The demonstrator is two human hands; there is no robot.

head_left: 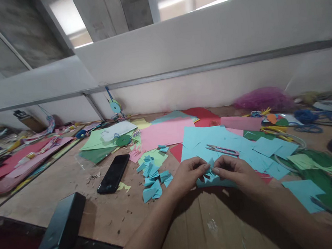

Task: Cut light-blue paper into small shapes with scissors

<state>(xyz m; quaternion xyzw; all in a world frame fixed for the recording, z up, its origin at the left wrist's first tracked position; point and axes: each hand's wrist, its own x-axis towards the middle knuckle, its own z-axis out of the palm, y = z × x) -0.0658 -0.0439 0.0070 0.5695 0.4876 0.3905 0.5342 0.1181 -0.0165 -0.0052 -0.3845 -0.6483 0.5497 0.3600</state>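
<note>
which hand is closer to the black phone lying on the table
Left. The left hand sits just right of the black phone, past the folded blue pieces; the right hand is farther right.

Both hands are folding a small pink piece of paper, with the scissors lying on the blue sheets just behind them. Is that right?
Not quite: in the head view the paper piece held by the left hand and right hand is blue, not pink. The scissors do lie on the blue sheets behind.
</note>
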